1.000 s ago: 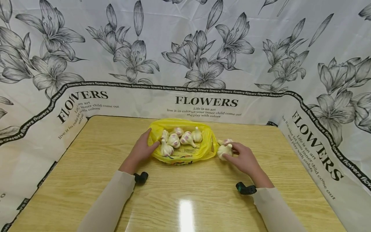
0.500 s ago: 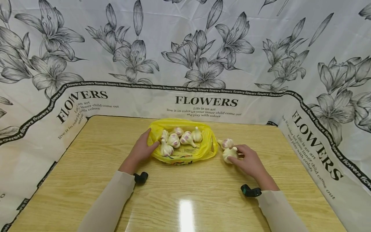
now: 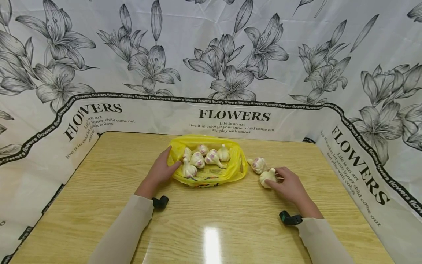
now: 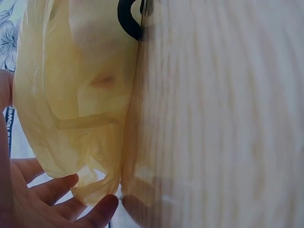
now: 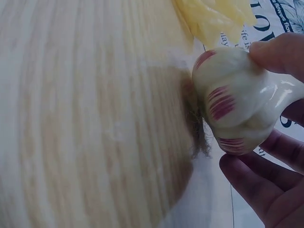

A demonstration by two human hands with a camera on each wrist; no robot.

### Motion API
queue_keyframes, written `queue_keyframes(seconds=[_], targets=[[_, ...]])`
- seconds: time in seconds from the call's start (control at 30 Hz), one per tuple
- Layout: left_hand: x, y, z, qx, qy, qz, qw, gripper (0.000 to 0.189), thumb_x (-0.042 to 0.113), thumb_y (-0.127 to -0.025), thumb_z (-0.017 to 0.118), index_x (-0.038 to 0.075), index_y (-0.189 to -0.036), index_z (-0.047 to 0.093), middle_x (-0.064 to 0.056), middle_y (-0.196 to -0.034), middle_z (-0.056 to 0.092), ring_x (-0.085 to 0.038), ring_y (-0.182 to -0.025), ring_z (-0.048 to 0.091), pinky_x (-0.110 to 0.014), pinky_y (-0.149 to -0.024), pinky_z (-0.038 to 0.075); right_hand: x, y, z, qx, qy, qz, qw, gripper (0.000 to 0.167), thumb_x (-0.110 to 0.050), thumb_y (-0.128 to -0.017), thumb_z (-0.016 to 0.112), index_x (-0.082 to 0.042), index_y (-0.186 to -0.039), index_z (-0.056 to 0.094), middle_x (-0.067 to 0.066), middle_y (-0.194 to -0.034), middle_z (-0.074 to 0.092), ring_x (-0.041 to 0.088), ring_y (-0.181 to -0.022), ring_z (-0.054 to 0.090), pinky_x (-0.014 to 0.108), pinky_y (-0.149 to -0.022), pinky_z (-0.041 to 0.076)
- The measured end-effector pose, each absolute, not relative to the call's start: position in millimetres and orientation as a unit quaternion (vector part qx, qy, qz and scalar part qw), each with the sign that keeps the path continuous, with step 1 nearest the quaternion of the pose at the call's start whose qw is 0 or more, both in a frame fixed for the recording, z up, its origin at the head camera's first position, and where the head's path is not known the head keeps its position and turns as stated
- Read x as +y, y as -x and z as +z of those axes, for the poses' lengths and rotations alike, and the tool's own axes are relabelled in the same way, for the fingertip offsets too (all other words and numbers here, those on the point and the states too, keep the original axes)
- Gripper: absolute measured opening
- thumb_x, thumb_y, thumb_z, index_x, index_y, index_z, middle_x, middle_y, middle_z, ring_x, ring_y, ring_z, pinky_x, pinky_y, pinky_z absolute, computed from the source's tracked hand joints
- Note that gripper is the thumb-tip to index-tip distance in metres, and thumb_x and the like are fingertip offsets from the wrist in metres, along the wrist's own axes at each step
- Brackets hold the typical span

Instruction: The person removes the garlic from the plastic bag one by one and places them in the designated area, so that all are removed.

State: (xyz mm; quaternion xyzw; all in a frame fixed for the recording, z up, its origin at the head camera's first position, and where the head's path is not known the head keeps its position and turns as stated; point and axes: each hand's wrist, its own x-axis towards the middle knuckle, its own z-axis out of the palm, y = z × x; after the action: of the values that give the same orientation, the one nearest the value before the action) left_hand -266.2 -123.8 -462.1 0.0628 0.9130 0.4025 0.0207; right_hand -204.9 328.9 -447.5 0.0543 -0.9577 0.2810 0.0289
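Observation:
My left hand (image 3: 160, 169) holds the left side of a yellow plastic bag (image 3: 235, 174), its thumb over the rim. In the left wrist view, the spread fingers (image 4: 54, 187) lie against the bag's end. Several garlic bulbs (image 3: 197, 160) with purple streaks lie inside the bag. To the right of it, my right hand (image 3: 290, 185) grips a garlic bulb (image 5: 232, 102) between thumb and fingers, low over the table; its roots show in the right wrist view. Another garlic bulb (image 3: 258, 165) lies on the table between the bag and that hand.
The light wooden table (image 3: 204, 209) extends under both arms. A white cloth printed with flowers and lettering (image 3: 235, 116) stands around its back and sides. Black wrist cameras (image 3: 290, 218) sit below both hands.
My right hand has moved right and slightly toward me with its garlic bulb, away from the bag. The other bulb beside the bag is now fully uncovered. My left hand stays put.

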Motion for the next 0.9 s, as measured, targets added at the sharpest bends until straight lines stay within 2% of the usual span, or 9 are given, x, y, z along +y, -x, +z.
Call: queue_keyframes(seconds=[0.27,0.67,0.9], targets=[[-124,265,-462,0.912,-0.060,0.405,0.024,0.083,0.042,-0.095,0.054,0.010,-0.157,0.010,-0.018,-0.160,0.019,-0.037,-0.147,0.021,-0.054,-0.118,0.023,332,206,-452,-0.954,-0.054,0.292,0.030,0.068,-0.049,-0.089,0.063,0.000,-0.135,0.053,0.022,-0.130,0.054,0.040,-0.114,0.059,0.050,-0.093,0.052],[-124,265,-461,0.912,-0.063,0.405,0.019,0.082,0.042,-0.094,0.054,0.010,-0.157,0.011,-0.019,-0.160,0.020,-0.038,-0.147,0.022,-0.054,-0.118,0.023,331,207,-452,-0.954,-0.071,0.286,0.047,0.064,-0.048,-0.091,0.062,-0.004,-0.136,0.053,0.019,-0.132,0.054,0.037,-0.115,0.058,0.048,-0.090,0.054],[-124,265,-461,0.912,-0.062,0.405,0.021,0.082,0.043,-0.094,0.053,0.010,-0.157,0.011,-0.018,-0.160,0.020,-0.037,-0.147,0.022,-0.054,-0.118,0.023,327,203,-442,-0.957,-0.072,0.275,0.052,0.062,-0.047,-0.091,0.062,-0.006,-0.136,0.053,0.020,-0.133,0.053,0.039,-0.118,0.055,0.051,-0.092,0.052]])
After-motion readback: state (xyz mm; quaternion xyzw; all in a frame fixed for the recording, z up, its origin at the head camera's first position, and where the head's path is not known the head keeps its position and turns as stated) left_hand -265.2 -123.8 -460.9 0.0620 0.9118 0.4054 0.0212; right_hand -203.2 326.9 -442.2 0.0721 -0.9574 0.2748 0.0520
